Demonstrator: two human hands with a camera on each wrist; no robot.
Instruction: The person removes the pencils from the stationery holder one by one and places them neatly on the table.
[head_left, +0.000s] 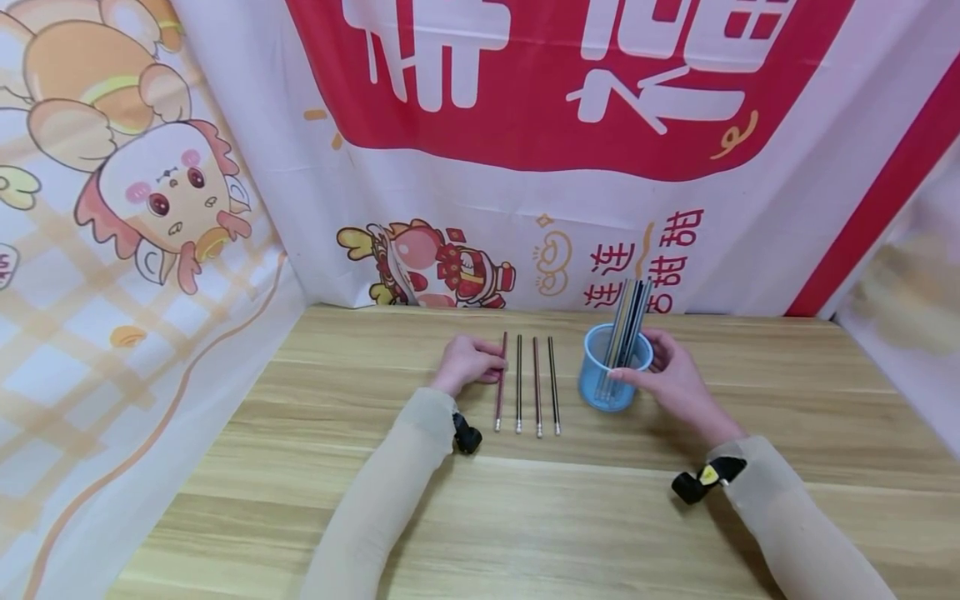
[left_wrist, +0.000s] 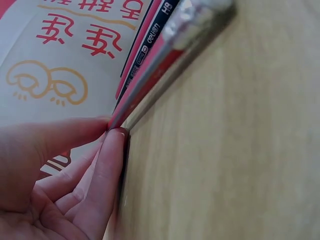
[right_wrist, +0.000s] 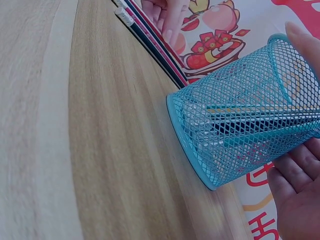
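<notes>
My left hand [head_left: 468, 364] pinches the leftmost red pencil [left_wrist: 142, 85] between thumb and fingertips, close over the table. To its right lie several pencils side by side, including a black pencil [head_left: 519, 383] and another red pencil [head_left: 537, 387], their eraser ends toward me. A blue mesh pen holder [right_wrist: 235, 90] stands upright right of the row. Around its far right side curls my right hand [head_left: 678, 387], with the thumb at the near rim. Several pencils [head_left: 628, 325] lean to the right inside the holder.
The wooden table [head_left: 525, 517] ends at a white and red printed cloth [head_left: 480, 200] hanging behind. Another printed cloth [head_left: 225, 350] with cartoon figures borders the left side. A small black camera is strapped to each wrist.
</notes>
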